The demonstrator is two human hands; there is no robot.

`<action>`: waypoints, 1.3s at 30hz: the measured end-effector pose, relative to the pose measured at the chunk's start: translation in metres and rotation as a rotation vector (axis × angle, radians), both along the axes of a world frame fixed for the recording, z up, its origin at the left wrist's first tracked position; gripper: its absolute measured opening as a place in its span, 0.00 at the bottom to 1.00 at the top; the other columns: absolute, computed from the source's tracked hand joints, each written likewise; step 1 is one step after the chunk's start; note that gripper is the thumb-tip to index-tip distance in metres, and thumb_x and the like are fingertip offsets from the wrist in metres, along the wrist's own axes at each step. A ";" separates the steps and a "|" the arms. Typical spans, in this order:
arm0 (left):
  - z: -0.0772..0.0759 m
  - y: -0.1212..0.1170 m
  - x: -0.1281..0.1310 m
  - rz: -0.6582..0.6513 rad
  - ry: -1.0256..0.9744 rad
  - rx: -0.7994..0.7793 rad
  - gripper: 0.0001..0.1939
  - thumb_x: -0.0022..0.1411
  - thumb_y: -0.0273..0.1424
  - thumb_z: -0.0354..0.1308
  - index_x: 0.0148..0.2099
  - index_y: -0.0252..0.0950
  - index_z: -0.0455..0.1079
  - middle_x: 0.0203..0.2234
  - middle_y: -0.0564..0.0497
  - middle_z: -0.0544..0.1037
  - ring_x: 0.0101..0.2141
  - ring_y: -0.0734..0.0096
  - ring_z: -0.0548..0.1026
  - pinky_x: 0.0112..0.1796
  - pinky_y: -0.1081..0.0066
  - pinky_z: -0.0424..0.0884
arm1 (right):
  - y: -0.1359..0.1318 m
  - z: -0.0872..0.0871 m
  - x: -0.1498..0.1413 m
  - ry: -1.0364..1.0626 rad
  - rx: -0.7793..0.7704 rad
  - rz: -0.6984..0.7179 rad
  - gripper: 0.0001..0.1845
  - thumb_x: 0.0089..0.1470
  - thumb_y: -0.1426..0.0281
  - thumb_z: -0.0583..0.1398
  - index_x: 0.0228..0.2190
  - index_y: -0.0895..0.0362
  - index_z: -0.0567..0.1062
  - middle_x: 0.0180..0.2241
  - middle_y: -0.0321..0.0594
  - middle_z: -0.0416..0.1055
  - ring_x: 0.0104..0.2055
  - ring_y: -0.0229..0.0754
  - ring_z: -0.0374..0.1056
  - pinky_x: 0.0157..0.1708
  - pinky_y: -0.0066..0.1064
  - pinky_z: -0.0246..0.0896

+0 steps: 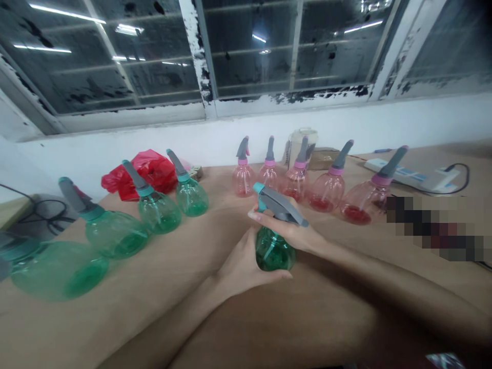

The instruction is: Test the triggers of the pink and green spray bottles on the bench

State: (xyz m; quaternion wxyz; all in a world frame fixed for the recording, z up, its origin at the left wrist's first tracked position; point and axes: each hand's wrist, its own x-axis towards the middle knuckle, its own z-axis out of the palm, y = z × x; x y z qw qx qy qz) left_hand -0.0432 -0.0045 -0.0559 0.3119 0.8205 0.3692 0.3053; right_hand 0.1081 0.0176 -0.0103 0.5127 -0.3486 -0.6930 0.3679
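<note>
A green spray bottle with a grey and teal trigger head is held over the middle of the table, its nozzle toward the upper left. My left hand wraps the lower body of the bottle, thumb along its near side. Around the neck and trigger head, my right hand is closed, with some fingers hidden behind it. Several green spray bottles stand in a slanting row to the left. Beyond my hands, a row of pink spray bottles runs to the right.
Against the back wall lies a red plastic bag. A beige container and a cardboard box are behind the pink bottles. At the right is a white power strip with a cable. The wooden table extends underneath.
</note>
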 end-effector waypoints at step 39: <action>-0.004 0.030 -0.023 0.353 0.065 -0.079 0.36 0.45 0.43 0.67 0.54 0.39 0.57 0.44 0.46 0.75 0.44 0.52 0.75 0.42 0.54 0.72 | 0.019 -0.069 -0.002 -0.255 0.177 -0.158 0.34 0.47 0.54 0.64 0.51 0.55 0.62 0.49 0.49 0.69 0.50 0.53 0.67 0.49 0.48 0.63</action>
